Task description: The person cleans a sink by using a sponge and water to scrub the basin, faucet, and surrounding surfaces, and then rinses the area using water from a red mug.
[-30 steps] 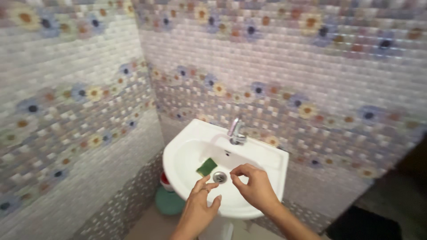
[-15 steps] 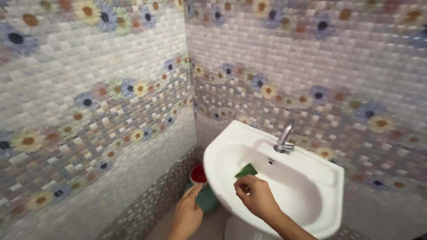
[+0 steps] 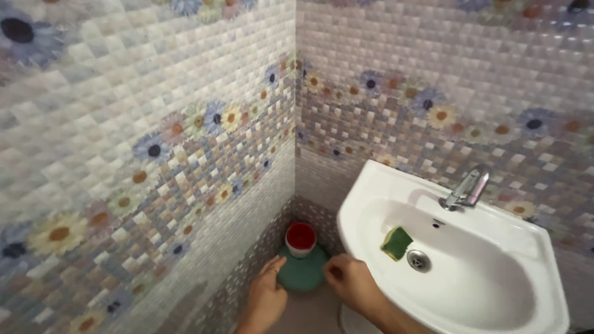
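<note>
My left hand point(image 3: 267, 292) hangs low beside the tiled wall, fingers loosely apart, holding nothing. My right hand point(image 3: 351, 283) is just off the left rim of the white wash basin point(image 3: 371, 185), fingers curled; whether it pinches anything I cannot tell. Both hands hover above a teal round container point(image 3: 303, 272) on the floor, which carries a small white cup with a red inside point(image 3: 301, 237). In the basin lie a green and yellow sponge point(image 3: 396, 242) and the metal drain point(image 3: 419, 260).
A chrome tap point(image 3: 465, 188) stands at the basin's back edge. Flower-patterned tile walls point(image 3: 185, 142) meet in a corner behind the teal container. The basin fills the right side, and the wall closes in on the left.
The view has swung left and down. Both hands left the basin's drain and dropped past its left rim toward the teal container on the floor.
</note>
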